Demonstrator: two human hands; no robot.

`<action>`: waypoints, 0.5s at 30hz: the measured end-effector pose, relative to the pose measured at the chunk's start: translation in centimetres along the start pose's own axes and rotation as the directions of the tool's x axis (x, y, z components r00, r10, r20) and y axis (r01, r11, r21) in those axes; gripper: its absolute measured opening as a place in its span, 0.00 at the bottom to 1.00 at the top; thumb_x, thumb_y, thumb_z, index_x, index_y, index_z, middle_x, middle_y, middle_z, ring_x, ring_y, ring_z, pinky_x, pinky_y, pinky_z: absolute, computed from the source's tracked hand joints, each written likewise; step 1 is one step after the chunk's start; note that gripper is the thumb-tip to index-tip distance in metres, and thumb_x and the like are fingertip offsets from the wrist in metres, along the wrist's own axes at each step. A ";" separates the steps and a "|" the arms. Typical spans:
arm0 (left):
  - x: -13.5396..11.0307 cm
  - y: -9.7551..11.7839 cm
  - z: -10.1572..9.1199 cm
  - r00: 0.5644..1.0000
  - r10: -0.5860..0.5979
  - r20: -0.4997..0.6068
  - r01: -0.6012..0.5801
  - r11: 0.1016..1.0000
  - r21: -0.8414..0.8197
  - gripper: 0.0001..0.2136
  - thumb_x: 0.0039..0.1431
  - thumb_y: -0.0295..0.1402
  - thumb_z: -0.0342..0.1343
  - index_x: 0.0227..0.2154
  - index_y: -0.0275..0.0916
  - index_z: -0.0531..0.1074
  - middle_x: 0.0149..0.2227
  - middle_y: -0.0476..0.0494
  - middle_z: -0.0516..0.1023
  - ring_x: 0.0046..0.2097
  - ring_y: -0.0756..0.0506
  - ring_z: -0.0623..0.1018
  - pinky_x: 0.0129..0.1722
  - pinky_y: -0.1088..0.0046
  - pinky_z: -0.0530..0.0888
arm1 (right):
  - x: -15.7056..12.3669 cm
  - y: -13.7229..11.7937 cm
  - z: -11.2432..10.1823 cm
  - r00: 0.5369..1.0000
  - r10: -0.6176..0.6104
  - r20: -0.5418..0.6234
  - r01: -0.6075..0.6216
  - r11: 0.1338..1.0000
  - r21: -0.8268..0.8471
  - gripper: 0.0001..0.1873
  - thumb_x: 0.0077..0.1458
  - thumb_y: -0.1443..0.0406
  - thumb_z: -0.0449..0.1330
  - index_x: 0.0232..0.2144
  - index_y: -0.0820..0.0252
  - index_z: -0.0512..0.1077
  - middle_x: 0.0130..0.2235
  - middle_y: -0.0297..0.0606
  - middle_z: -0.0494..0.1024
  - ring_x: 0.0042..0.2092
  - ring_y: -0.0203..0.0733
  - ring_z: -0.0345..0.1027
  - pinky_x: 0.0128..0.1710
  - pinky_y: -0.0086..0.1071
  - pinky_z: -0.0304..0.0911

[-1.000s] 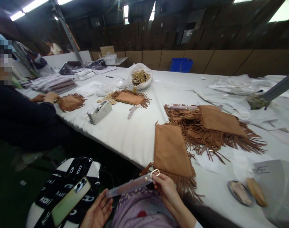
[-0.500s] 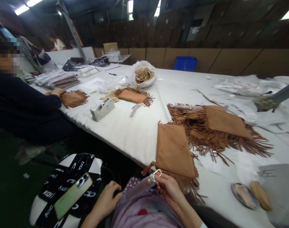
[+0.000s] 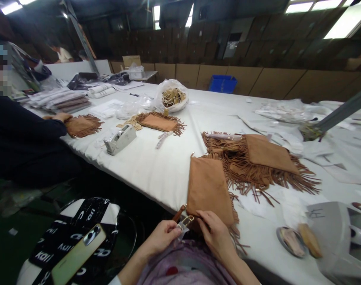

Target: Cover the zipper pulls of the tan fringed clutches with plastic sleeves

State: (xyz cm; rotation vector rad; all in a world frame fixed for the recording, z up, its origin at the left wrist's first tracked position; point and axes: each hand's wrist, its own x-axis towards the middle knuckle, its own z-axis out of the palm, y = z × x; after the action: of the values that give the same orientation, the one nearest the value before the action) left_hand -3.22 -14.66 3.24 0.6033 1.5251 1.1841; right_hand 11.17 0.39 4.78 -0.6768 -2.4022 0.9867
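Observation:
A tan suede pouch (image 3: 210, 188) with brown fringe lies at the near table edge, a brown zipper pull (image 3: 178, 213) hanging at its left side. My left hand (image 3: 165, 236) pinches a plastic-wrapped strap, whose gold clasp (image 3: 185, 221) is beside the pouch's near corner. My right hand (image 3: 214, 231) has its fingers closed on the pouch's near edge, close to the gold metal; the fingertips are partly hidden. Right of this pouch is a pile of fringed pouches (image 3: 271, 154), with another wrapped strap (image 3: 223, 137) on it.
A tape dispenser (image 3: 121, 139), a fringed pouch (image 3: 159, 122) and a bag of tan tags (image 3: 173, 97) sit farther left on the white table. At left, a co-worker's hand (image 3: 61, 117) touches another pouch. A phone (image 3: 79, 255) lies on a stool beside me.
My left hand has moved right and taken the wrapped strap near its clasp. My right hand has shifted from the clasp to the pouch's near edge. The view has turned slightly right.

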 end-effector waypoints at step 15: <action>2.2 -1.1 1.5 0.996 -0.033 -0.086 0.035 0.999 0.020 0.14 0.48 0.43 0.58 0.26 0.34 0.72 0.21 0.51 0.71 0.23 0.52 0.66 0.26 0.75 0.61 | 0.4 1.5 1.3 0.980 -0.159 0.122 0.169 0.982 -0.081 0.20 0.53 0.75 0.49 0.38 0.56 0.77 0.40 0.44 0.72 0.43 0.45 0.67 0.41 0.36 0.66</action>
State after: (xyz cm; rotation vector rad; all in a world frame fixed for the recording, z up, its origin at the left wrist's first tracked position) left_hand -2.32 -12.64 1.42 0.5443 1.6161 1.1820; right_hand 10.49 0.88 2.93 -0.4542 -2.5691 0.8742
